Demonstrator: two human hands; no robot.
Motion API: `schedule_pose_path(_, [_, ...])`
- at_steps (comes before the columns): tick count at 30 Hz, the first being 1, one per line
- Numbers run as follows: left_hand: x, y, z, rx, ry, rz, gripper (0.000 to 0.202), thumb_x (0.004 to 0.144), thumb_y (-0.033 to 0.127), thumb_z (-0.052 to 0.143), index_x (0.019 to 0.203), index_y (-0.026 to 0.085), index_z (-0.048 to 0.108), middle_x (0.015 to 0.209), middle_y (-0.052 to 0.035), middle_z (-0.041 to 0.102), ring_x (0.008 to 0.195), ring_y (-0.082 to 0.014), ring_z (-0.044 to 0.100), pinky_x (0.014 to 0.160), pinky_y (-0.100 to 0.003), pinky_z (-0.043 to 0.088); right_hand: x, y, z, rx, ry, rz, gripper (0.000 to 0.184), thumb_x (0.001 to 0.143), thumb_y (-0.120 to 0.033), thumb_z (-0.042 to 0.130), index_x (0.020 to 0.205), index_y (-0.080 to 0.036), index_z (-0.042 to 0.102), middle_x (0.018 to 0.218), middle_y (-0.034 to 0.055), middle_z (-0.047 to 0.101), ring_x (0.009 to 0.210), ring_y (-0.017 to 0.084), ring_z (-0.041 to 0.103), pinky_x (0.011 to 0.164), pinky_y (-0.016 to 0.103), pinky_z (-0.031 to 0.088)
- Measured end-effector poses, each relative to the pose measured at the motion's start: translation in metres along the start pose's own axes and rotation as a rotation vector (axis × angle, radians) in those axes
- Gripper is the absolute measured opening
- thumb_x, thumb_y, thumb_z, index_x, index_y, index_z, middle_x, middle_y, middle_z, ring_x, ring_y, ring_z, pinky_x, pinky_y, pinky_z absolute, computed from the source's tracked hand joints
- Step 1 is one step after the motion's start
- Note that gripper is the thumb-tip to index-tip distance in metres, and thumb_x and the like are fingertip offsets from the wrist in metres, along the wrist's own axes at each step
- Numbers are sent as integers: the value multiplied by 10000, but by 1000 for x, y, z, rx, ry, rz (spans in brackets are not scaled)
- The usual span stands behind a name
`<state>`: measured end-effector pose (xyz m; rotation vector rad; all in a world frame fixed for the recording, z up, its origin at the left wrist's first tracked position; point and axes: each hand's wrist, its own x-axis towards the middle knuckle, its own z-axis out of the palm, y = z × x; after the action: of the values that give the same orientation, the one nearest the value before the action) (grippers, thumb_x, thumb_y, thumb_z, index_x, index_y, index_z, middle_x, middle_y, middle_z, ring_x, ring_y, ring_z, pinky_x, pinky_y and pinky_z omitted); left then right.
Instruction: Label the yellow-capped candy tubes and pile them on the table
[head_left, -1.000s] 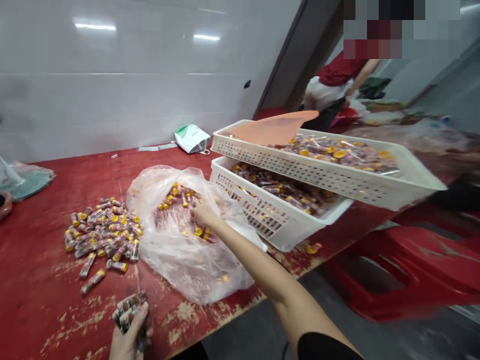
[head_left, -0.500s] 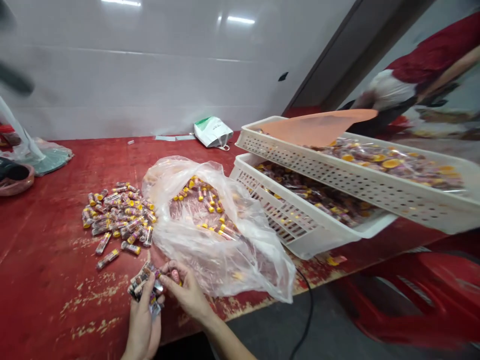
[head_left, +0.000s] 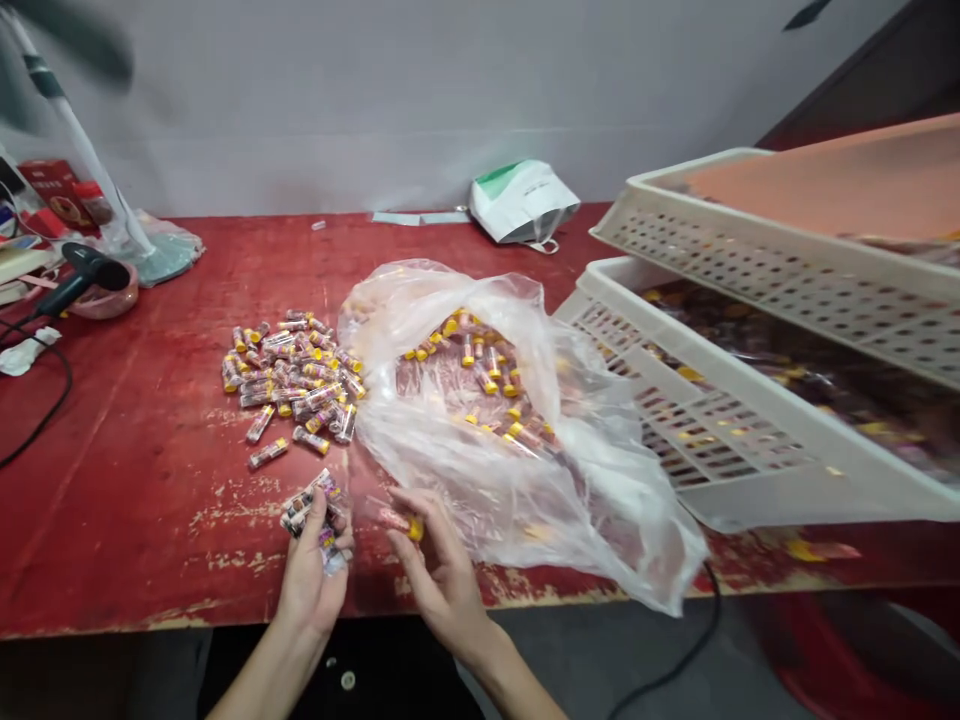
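Note:
My left hand [head_left: 315, 560] is closed around a small stack of printed plastic wrappers [head_left: 304, 505], held above the table's front part. Just to its right, my right hand [head_left: 442, 570] grips a small clear tube with a yellow cap [head_left: 397, 520] between thumb and fingers; pinkish contents show through it. Beyond my left hand lies a pile of wrapped yellow-capped tubes [head_left: 292, 375]. Right of the pile, a clear plastic bag [head_left: 442, 480] lies with its mouth spread, and several more yellow-capped tubes [head_left: 491, 360] are inside it.
Two white perforated crates [head_left: 697, 480] are stacked at the right, filled with packed pieces. A white and green bag [head_left: 521, 205] rests by the wall. At far left are a fan stand [head_left: 161, 260], a dark handheld device [head_left: 86, 275] and a pink bowl [head_left: 120, 295]. A black cable [head_left: 697, 650] hangs off the front edge.
The view has swung left, so things sit further right. My hands have moved apart; the right hand now shows a yellow-capped tube away from the wrappers in my left.

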<state>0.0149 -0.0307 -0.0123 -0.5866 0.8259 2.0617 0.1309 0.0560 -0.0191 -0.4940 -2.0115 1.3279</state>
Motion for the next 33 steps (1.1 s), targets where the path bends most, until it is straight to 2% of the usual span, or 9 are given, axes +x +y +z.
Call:
schedule_pose_path(3, [-3, -1, 0, 2, -7, -3, 189, 740, 205, 778, 826, 121, 632, 723, 1, 567, 560, -56, 494, 412, -146, 363, -6, 3, 0, -14, 30, -86, 268, 923, -128, 545, 1167, -239, 551, 1076, 70, 574, 1053, 190, 563, 934, 334, 467])
schedule_pose_path(6, [-5, -4, 0, 42, 41, 40, 233, 692, 188, 814, 804, 122, 621, 723, 5, 580, 555, -56, 500, 407, -150, 360, -10, 3, 0, 8, 60, -130, 258, 896, -92, 575, 1114, -231, 577, 1051, 77, 594, 1026, 202, 584, 894, 347, 486])
schedule_pose_path(13, [-7, -7, -1, 130, 59, 61, 331, 598, 222, 876, 819, 136, 645, 792, 1, 632, 580, -52, 526, 415, -150, 363, -9, 3, -2, 21, 126, -99, 242, 887, -115, 605, 1086, -253, 614, 1041, 93, 629, 999, 225, 619, 867, 383, 521])
schedule_pose_path(18, [-13, -8, 0, 257, 15, 63, 403, 542, 277, 902, 814, 137, 640, 747, 9, 604, 598, -72, 538, 429, -164, 377, -8, -1, -3, -110, 179, -217, 427, 857, -44, 616, 1201, -297, 621, 1078, 79, 648, 1016, 214, 634, 895, 359, 527])
schedule_pose_path(20, [-14, -7, 0, 318, 2, 100, 424, 533, 306, 904, 812, 139, 633, 739, 7, 603, 606, -82, 546, 446, -174, 392, -10, -5, -6, -125, 91, -217, 501, 885, -36, 552, 1307, -305, 574, 1163, 92, 634, 1096, 217, 619, 942, 361, 520])
schedule_pose_path(23, [-13, -6, -1, 392, -25, 152, 418, 546, 339, 894, 797, 140, 626, 696, 9, 603, 566, -75, 523, 457, -179, 387, -13, -11, -11, -83, -147, -162, 560, 927, -41, 440, 1420, -303, 479, 1320, 103, 582, 1242, 223, 558, 1021, 382, 495])
schedule_pose_path(25, [-12, -5, -3, 444, -65, 159, 400, 559, 350, 886, 775, 138, 624, 641, 17, 583, 532, -71, 500, 453, -183, 374, -13, -11, -12, -71, -178, -153, 590, 930, -44, 430, 1460, -304, 426, 1383, 97, 559, 1300, 225, 524, 1060, 399, 473])
schedule_pose_path(27, [-13, -4, -6, 500, -108, 154, 389, 563, 355, 882, 760, 130, 633, 611, 16, 572, 514, -72, 489, 448, -186, 365, -12, -9, -8, -62, -137, -165, 605, 924, -54, 455, 1478, -291, 400, 1408, 96, 556, 1311, 234, 525, 1078, 419, 464])
schedule_pose_path(33, [-15, -6, -11, 527, -119, 188, 362, 565, 342, 881, 753, 125, 661, 604, 11, 576, 502, -70, 474, 448, -192, 366, -4, -3, 16, 113, 36, -52, 389, 916, -115, 556, 1224, -320, 679, 1188, 57, 717, 1084, 245, 689, 950, 423, 563])
